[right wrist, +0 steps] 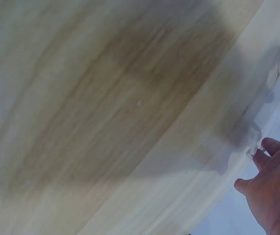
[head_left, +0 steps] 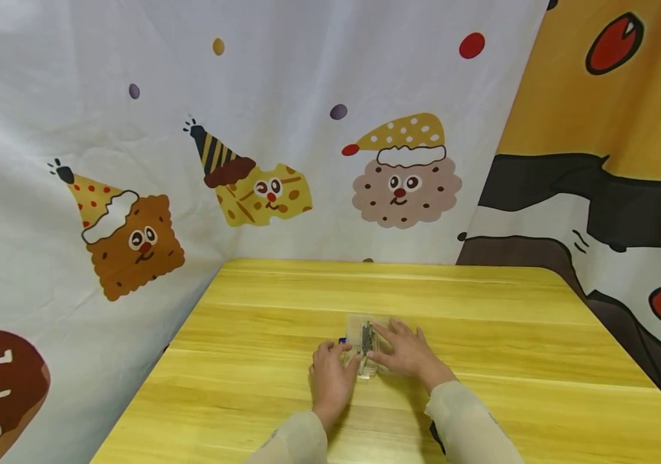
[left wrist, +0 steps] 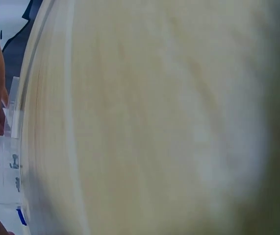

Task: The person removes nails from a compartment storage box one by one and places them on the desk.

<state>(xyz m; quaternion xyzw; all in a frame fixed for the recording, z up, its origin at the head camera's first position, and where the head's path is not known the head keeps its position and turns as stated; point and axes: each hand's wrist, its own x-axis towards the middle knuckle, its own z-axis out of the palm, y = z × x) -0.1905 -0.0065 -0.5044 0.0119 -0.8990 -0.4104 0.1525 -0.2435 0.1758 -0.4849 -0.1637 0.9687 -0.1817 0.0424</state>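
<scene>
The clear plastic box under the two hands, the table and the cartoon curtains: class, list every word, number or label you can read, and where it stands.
There are none to read.
clear plastic box: no legible text; the blue bit beside it is too small to tell.
curtains: cartoon pictures only, no words.

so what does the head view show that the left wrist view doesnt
Only the head view shows both hands whole, the left hand and right hand, either side of a small clear box, plus the cartoon cloth backdrop and pale sleeves. Only the left wrist view shows the box edge close up, with small dark marks inside it. Both share the yellow wooden table, the box and fingers touching it.
</scene>
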